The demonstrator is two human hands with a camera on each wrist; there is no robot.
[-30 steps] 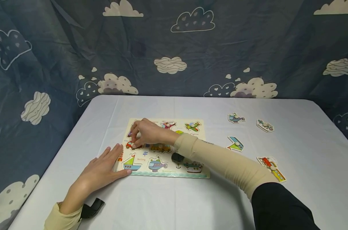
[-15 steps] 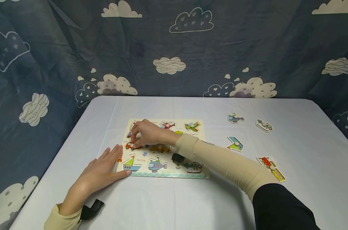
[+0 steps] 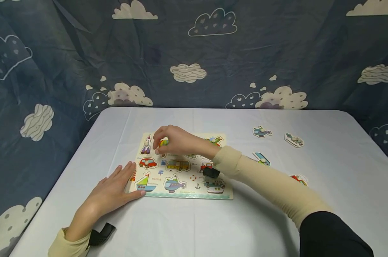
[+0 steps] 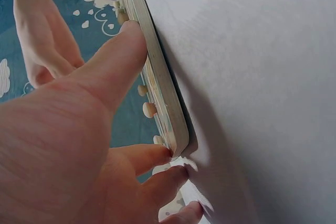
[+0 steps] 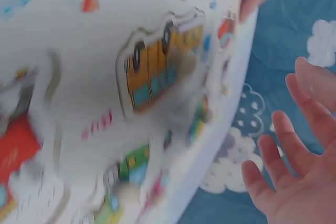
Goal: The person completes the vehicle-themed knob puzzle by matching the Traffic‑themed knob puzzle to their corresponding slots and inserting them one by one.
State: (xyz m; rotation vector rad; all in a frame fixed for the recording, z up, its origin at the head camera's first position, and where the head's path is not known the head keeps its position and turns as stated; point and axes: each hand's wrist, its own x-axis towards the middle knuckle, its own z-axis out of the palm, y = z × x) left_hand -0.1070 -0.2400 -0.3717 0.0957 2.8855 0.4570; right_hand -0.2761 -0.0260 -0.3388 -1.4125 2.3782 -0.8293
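Note:
A knobbed vehicle puzzle board (image 3: pixel 181 195) lies on the table. My left hand (image 3: pixel 115 187) rests at its lower left corner, fingers spread along the left side. In the left wrist view, the thumb (image 4: pixel 134 40) touches the board's edge (image 4: pixel 168 114). Over the upper part of the board hovers my right hand (image 3: pixel 181 141), its fingers loosely bent with nothing between them; the right wrist view shows those fingers (image 5: pixel 286 145) apart. The red car piece (image 3: pixel 148 163) sits at the left, near the yellow bus (image 3: pixel 178 165). My right hand hides part of the top row.
To the right of the board lie a submarine piece (image 3: pixel 262 131), a grey-white boat-shaped piece (image 3: pixel 294 140), a blue and green piece (image 3: pixel 262 158) and a red piece (image 3: pixel 300 179) partly covered by my right sleeve. A cloud-patterned cloth (image 3: pixel 168 46) hangs behind the table.
My right hand has let go of the red car piece and moved up and to the right. The car now shows in full on the board. My left hand stays in place.

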